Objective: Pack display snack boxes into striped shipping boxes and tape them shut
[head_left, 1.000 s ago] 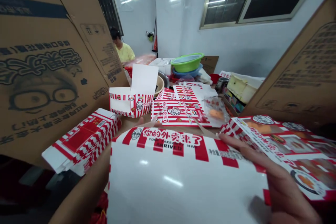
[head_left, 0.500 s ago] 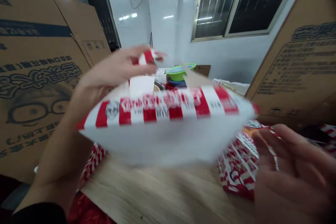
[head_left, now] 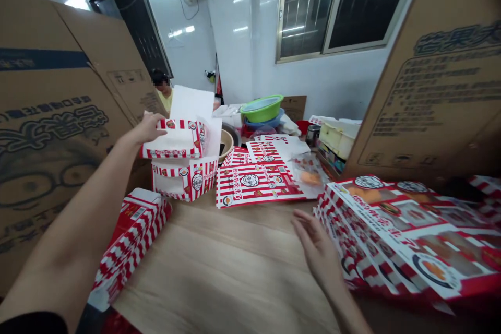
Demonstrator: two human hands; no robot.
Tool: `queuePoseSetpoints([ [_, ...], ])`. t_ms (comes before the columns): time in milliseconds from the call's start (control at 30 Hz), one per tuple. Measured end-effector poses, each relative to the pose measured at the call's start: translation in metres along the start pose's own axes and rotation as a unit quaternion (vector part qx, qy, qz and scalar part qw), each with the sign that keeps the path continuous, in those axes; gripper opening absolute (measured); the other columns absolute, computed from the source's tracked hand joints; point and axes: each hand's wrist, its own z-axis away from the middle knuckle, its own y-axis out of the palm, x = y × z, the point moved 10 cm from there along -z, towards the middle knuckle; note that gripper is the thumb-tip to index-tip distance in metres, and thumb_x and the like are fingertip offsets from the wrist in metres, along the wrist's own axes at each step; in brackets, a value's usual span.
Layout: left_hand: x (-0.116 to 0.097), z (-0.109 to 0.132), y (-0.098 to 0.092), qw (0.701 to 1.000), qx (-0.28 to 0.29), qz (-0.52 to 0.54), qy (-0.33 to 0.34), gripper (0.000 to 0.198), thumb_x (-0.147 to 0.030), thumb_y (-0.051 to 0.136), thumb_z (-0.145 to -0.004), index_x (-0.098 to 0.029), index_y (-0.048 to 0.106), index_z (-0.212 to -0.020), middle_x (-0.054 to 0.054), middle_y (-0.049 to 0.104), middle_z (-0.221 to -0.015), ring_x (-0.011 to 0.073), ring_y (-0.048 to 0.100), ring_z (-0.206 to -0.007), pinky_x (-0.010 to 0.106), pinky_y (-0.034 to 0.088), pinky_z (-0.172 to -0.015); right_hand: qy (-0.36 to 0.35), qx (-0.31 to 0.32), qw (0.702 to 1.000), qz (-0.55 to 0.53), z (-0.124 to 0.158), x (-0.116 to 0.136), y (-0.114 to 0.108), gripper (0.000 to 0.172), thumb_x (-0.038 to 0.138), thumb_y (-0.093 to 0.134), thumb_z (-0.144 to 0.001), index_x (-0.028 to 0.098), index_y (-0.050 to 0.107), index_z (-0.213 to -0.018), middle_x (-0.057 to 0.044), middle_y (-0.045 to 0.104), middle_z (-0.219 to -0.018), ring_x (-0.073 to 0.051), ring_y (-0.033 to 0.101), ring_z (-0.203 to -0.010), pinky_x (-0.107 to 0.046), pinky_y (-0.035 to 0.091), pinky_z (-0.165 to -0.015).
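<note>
At the back left, my left hand holds the edge of a red-and-white striped paper box. That box sits on another striped paper box, with white flaps standing up behind it. My right hand is over the wooden table, its fingers stretched out and nothing in them. Beside it on the right lies a stack of printed food packs. Flat striped cartons lie at the table's middle back.
Folded striped cartons are piled on the left. Large brown cardboard boxes flank both sides. Farther back are a green basin, a beige bowl and a small clear packet. A person is at the back left.
My left hand has carried the striped box from close in front of me to the back left, onto another box. My right hand has moved left and away from me.
</note>
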Motion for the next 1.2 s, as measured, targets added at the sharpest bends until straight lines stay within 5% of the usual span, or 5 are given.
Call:
queuePoseSetpoints([
  [200, -0.035, 0.021, 0.032, 0.998, -0.016, -0.018, -0.055, 0.048, -0.015, 0.042, -0.085, -0.004, 0.024, -0.128, 0.019, 0.008, -0.143, 0.0375, 0.001, -0.131, 0.063, -0.001, -0.101, 0.051, 0.048, 0.998, 0.000, 0.008, -0.092, 0.036, 0.033, 0.045, 0.051, -0.074, 0.017, 0.059, -0.088, -0.011, 0.065, -0.088, -0.025, 0.063, -0.080, -0.040, 0.049, -0.076],
  [400, -0.189, 0.116, 0.222, 0.953, 0.270, 0.022, 0.138, 0.044, -0.029, 0.058, -0.078, -0.020, 0.045, -0.119, 0.008, 0.040, -0.135, 0.0231, 0.031, -0.128, 0.036, 0.025, -0.106, 0.080, 0.020, 0.996, -0.018, 0.018, -0.129, 0.037, 0.030, 0.045, 0.046, -0.076, 0.019, 0.059, -0.080, -0.007, 0.065, -0.075, -0.023, 0.063, -0.065, -0.038, 0.051, -0.066],
  [567, -0.219, 0.163, 0.312, 0.887, 0.422, -0.009, 0.186, 0.038, -0.014, 0.063, -0.074, -0.016, 0.055, -0.111, 0.014, 0.055, -0.120, 0.0270, 0.049, -0.114, 0.049, 0.031, -0.098, 0.094, 0.022, 0.995, -0.037, 0.016, -0.137, 0.031, 0.044, 0.059, 0.050, -0.067, 0.017, 0.060, -0.073, -0.006, 0.063, -0.065, -0.021, 0.060, -0.057, -0.034, 0.051, -0.059],
  [900, -0.220, 0.163, 0.320, 0.862, 0.417, -0.132, 0.256, 0.027, -0.027, 0.052, -0.084, -0.013, 0.054, -0.107, 0.008, 0.058, -0.109, 0.0204, 0.055, -0.101, 0.045, 0.042, -0.090, 0.142, 0.022, 0.986, -0.080, 0.018, -0.142, 0.028, 0.044, 0.059, 0.058, -0.058, 0.016, 0.063, -0.068, -0.006, 0.063, -0.066, -0.020, 0.061, -0.057, -0.032, 0.051, -0.060],
  [1200, -0.278, 0.098, 0.230, 0.873, 0.263, -0.219, 0.349, 0.020, -0.009, 0.045, -0.084, -0.009, 0.064, -0.087, 0.010, 0.069, -0.083, 0.0188, 0.063, -0.080, 0.050, 0.028, -0.100, 0.248, 0.045, 0.929, -0.269, 0.006, -0.143, 0.039, 0.058, 0.060, 0.069, -0.052, 0.020, 0.063, -0.093, -0.006, 0.070, -0.084, -0.024, 0.065, -0.073, -0.036, 0.052, -0.070],
])
